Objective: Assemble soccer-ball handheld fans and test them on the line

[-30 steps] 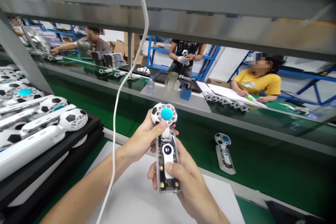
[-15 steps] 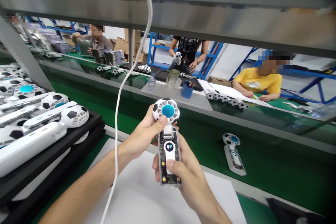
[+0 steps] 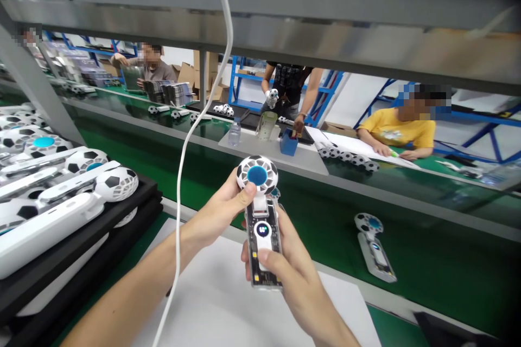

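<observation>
Low mid-frame, L hand (image 3: 226,199) holds the ball-top gadget (image 3: 260,217) by its ball; R hand (image 3: 291,265) wraps its body, thumb on the white strip (image 3: 264,243) under the lit screen (image 3: 262,229). Looks like a press-n-look step; next move prob. needs a soft thumb, steady hold.

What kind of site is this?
Probably an assembly or inspection line for small electronics. The held football-headed device has many like it piled on a black tray, a long green belt-like surface runs across, and a person in yellow is at a bench beyond.
</observation>
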### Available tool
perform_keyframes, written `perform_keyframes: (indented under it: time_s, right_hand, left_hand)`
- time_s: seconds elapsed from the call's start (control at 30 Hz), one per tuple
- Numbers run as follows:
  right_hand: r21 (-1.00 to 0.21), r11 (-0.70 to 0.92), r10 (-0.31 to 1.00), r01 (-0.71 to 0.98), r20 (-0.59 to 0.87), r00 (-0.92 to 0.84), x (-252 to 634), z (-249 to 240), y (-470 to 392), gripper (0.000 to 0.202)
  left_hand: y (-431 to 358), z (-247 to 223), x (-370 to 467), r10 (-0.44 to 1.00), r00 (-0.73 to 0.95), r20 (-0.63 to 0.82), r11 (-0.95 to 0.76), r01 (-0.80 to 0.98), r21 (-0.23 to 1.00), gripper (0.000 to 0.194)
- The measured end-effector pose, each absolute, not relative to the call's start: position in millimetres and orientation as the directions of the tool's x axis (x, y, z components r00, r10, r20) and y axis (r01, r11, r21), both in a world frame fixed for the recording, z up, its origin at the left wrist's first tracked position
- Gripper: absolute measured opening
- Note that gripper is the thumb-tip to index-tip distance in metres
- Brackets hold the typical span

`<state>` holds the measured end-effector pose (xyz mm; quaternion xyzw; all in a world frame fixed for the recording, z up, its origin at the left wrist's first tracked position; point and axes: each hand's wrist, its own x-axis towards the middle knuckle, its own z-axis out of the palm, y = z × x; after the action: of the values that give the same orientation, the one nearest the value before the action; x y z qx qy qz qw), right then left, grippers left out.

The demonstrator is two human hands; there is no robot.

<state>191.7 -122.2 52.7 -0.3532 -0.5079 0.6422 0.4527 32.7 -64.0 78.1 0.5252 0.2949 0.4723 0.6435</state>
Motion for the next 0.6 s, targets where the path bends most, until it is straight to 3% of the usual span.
perform_keyframes:
  time_s: [0.23,0.37,0.43,0.5,0.6]
  right_hand:
    - [-0.971,-0.023,0.945,-0.240,0.057,-0.322,190,58,-124,0.072]
    - [-0.968,0.118,0.978,-0.221,0.152,-0.143,181,53,-123,0.067]
    - [-0.965,0.251,0.968,-0.076,0.248,0.049,182,43,-115,0.059]
    - [-0.906,0.374,0.879,0.197,0.414,0.238,189,31,-101,0.053]
    - [-0.756,0.438,0.730,0.486,0.615,0.299,201,20,-83,0.032]
  left_hand:
    - [-63,86,31,0.929,0.339,0.150,-0.018,-0.361,0.932,0.050]
    - [-58,86,30,0.949,0.256,0.183,-0.057,-0.430,0.901,0.043]
    - [-55,85,28,0.958,0.224,0.177,-0.066,-0.430,0.901,0.042]
    - [-55,85,25,0.959,0.226,0.170,-0.063,-0.415,0.908,0.042]
    - [-55,87,20,0.954,0.249,0.168,-0.063,-0.383,0.922,0.041]
